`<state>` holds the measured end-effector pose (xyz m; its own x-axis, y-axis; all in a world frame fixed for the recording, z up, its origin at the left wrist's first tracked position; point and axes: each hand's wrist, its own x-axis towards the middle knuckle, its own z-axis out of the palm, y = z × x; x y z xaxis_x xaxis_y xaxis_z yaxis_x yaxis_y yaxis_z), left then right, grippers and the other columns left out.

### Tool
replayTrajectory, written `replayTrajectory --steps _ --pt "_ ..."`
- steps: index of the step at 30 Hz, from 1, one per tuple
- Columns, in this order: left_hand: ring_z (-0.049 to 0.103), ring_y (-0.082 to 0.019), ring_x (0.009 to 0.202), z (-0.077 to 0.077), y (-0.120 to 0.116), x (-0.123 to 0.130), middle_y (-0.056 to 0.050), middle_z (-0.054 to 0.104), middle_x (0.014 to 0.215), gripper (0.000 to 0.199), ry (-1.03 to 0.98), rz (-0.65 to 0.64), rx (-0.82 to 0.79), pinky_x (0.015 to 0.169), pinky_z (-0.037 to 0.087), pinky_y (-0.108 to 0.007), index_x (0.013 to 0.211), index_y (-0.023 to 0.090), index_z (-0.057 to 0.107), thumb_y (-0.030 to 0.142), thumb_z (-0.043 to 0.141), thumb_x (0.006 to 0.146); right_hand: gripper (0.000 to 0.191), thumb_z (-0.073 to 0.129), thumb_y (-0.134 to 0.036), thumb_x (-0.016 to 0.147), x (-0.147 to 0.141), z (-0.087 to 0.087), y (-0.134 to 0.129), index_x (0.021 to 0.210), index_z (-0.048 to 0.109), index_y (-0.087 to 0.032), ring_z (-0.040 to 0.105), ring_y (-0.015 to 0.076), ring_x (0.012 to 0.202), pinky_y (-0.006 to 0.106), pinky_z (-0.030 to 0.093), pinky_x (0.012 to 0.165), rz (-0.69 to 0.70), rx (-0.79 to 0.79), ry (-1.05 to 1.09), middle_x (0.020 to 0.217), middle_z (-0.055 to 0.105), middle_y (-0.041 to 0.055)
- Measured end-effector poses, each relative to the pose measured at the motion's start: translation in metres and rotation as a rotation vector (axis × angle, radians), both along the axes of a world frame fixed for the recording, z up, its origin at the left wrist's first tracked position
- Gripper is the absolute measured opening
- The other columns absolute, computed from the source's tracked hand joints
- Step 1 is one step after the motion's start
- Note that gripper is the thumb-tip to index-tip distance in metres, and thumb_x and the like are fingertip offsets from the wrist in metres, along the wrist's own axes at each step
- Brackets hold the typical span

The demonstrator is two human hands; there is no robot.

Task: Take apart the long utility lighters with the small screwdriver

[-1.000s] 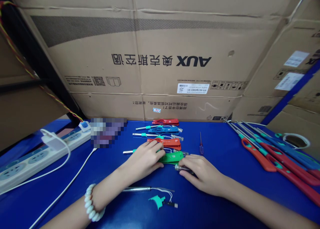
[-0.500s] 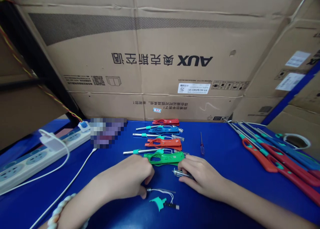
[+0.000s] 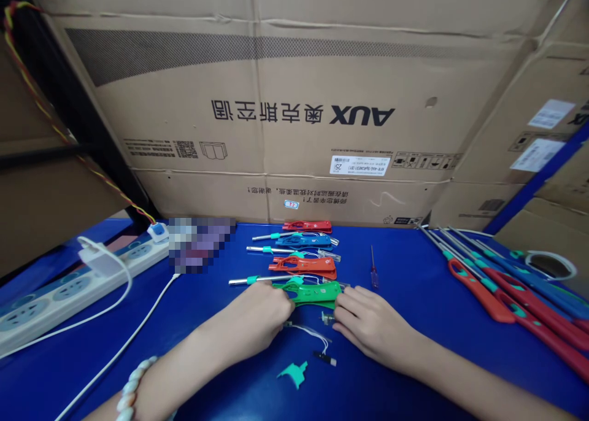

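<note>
My left hand (image 3: 262,313) is closed at the left end of a green lighter shell (image 3: 317,293). From under its fingers two white wires run to a black igniter (image 3: 324,358) with a pale tip; the held end is hidden. My right hand (image 3: 372,323) is closed by the shell's right end, around a clear lighter fuel tank whose metal valve (image 3: 327,318) pokes out to the left. A loose teal trigger (image 3: 294,374) lies on the blue table in front of my hands.
Beyond the hands lie an orange shell (image 3: 306,265), a blue shell (image 3: 304,242), a red shell (image 3: 307,226) and metal tubes with wires. A screwdriver (image 3: 374,277) lies to the right, near several long lighters (image 3: 529,292). At left is a power strip (image 3: 69,289); cardboard (image 3: 294,132) stands behind.
My left hand has moved up and right, carrying the wired igniter away from the teal trigger, which stays on the table. The fuel tank now sits more hidden in my right hand.
</note>
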<state>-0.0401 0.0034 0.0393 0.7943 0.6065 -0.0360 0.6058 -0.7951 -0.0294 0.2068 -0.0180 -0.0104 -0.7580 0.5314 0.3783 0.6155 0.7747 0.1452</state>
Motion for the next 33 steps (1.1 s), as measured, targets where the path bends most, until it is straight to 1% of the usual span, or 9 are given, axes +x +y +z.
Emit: replayTrajectory --steps 11,15,18,20,22,24,27,30,33 --pt "0.065 -0.021 0.064 -0.008 0.008 -0.001 -0.005 0.065 0.067 0.021 -0.017 -0.004 0.066 0.06 0.047 -0.028 0.071 0.016 0.055 -0.002 0.049 0.078 0.017 0.048 -0.018 0.093 -0.001 0.003 -0.001 0.078 0.055 -0.018 0.055 0.0189 0.072 0.032 0.04 0.07 0.003 -0.012 0.004 0.076 0.059 0.0045" --pt "0.065 -0.02 0.064 -0.008 0.009 -0.002 -0.004 0.064 0.067 0.021 -0.029 -0.004 0.076 0.061 0.045 -0.028 0.071 0.017 0.056 -0.002 0.05 0.077 0.022 0.043 -0.018 0.094 0.001 0.002 0.0 0.078 0.057 -0.018 0.055 0.0192 0.072 0.032 0.04 0.069 -0.002 -0.017 -0.007 0.077 0.061 0.0054" --pt "0.064 -0.019 0.065 0.0 0.005 -0.001 -0.003 0.066 0.07 0.015 -0.051 -0.007 -0.014 0.059 0.043 -0.028 0.073 0.017 0.057 0.004 0.055 0.08 0.023 0.041 -0.017 0.095 0.002 0.002 0.0 0.078 0.057 -0.018 0.057 0.0197 0.073 0.033 0.041 0.07 -0.007 -0.029 -0.01 0.078 0.062 0.0056" --pt "0.064 -0.019 0.067 0.006 -0.001 0.001 -0.001 0.067 0.073 0.008 -0.079 -0.038 -0.127 0.058 0.041 -0.026 0.076 0.019 0.06 0.015 0.065 0.082 0.023 0.041 -0.017 0.095 0.002 0.002 0.0 0.079 0.058 -0.018 0.058 0.0201 0.074 0.034 0.041 0.071 -0.004 -0.031 -0.005 0.078 0.062 0.0057" --pt "0.064 -0.019 0.069 0.01 -0.007 0.004 0.002 0.068 0.076 0.018 -0.099 -0.091 -0.24 0.057 0.04 -0.026 0.084 0.022 0.062 0.031 0.076 0.076 0.022 0.041 -0.017 0.095 0.003 0.002 0.001 0.08 0.058 -0.018 0.059 0.0205 0.075 0.034 0.041 0.072 -0.005 -0.034 0.001 0.079 0.063 0.0061" --pt "0.064 -0.019 0.069 0.011 -0.013 0.007 0.003 0.068 0.075 0.029 -0.092 -0.135 -0.302 0.056 0.039 -0.026 0.086 0.023 0.063 0.037 0.081 0.069 0.021 0.042 -0.017 0.094 0.004 0.001 0.001 0.08 0.058 -0.017 0.059 0.0209 0.077 0.034 0.041 0.073 -0.01 -0.044 -0.002 0.081 0.064 0.0063" --pt "0.064 -0.02 0.071 0.004 -0.015 0.01 0.002 0.068 0.073 0.025 -0.043 -0.149 -0.278 0.057 0.039 -0.027 0.08 0.022 0.061 0.029 0.082 0.069 0.017 0.045 -0.017 0.093 0.005 0.0 0.001 0.082 0.058 -0.017 0.06 0.0218 0.078 0.035 0.041 0.074 -0.019 -0.07 -0.015 0.083 0.065 0.0061" --pt "0.065 -0.022 0.074 -0.006 -0.011 0.011 -0.001 0.068 0.078 0.017 -0.057 -0.144 -0.133 0.061 0.042 -0.029 0.082 0.019 0.059 0.016 0.075 0.075 0.015 0.047 -0.019 0.093 0.005 0.002 0.001 0.085 0.059 -0.018 0.06 0.0217 0.08 0.035 0.041 0.075 -0.028 -0.118 -0.008 0.084 0.065 0.006" --pt "0.064 -0.021 0.07 -0.012 -0.004 0.01 -0.002 0.065 0.075 0.013 -0.086 -0.167 -0.019 0.062 0.044 -0.03 0.082 0.018 0.057 0.005 0.062 0.08 0.016 0.046 -0.021 0.094 0.005 0.006 0.001 0.085 0.059 -0.018 0.059 0.0203 0.078 0.033 0.04 0.074 -0.036 -0.162 0.009 0.083 0.066 0.0054"
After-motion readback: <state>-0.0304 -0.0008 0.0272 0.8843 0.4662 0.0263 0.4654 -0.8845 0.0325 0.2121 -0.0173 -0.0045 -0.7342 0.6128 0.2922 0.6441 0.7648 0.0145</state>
